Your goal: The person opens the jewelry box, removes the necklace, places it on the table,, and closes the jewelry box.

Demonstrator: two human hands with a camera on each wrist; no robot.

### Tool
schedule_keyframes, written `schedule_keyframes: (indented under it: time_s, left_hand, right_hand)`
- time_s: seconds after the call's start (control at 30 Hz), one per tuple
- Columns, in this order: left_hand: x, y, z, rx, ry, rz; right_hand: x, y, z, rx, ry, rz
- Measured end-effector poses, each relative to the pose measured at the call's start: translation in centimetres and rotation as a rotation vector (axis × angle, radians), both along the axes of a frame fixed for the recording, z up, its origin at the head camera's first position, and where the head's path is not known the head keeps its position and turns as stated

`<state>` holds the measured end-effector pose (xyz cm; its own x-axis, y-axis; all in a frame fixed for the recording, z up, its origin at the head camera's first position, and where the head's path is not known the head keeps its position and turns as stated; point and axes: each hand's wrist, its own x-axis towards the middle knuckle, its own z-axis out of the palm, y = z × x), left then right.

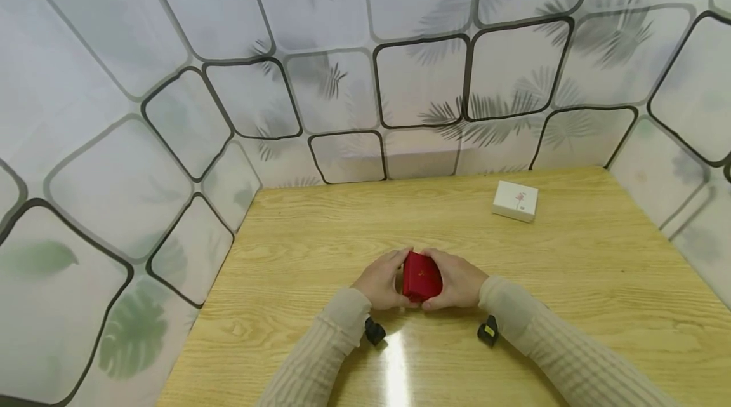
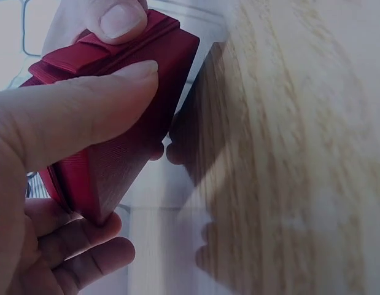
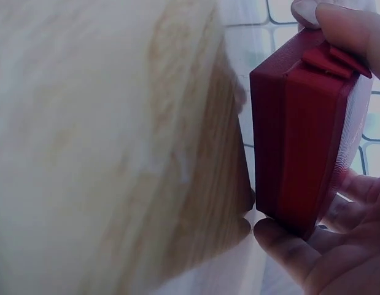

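A small red box is held between both hands above the wooden table. My left hand grips its left side; in the left wrist view the thumb of the left hand lies along the red box, with fingers curled under its far end. My right hand grips the other side. The right wrist view shows the red box closed, with a folded red bow or tab on one edge, the right hand's thumb at that tab and its fingers around the lower end.
A white box with a pink flower print lies at the back right of the wooden table. Patterned curtain-like sheets stand behind the table and at both sides.
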<state>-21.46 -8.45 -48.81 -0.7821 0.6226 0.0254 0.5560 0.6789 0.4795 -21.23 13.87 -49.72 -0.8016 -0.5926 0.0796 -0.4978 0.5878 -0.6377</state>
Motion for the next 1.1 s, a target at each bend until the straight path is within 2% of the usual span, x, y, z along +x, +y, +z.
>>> schedule_keyframes:
  time_s: [0.47, 0.8, 1.1]
  left_hand:
    - [0.02, -0.07, 0.31, -0.034, 0.025, -0.029]
    - [-0.10, -0.22, 0.18, -0.060, 0.068, -0.041]
    - [-0.27, -0.26, -0.52, 0.019, -0.028, 0.020]
  right_hand:
    - [-0.05, -0.14, -0.08, 0.012, -0.035, -0.008]
    - [0.19, -0.23, -0.03, -0.069, -0.067, 0.008]
    - [-0.16, 0.02, 0.11, -0.063, -0.086, -0.012]
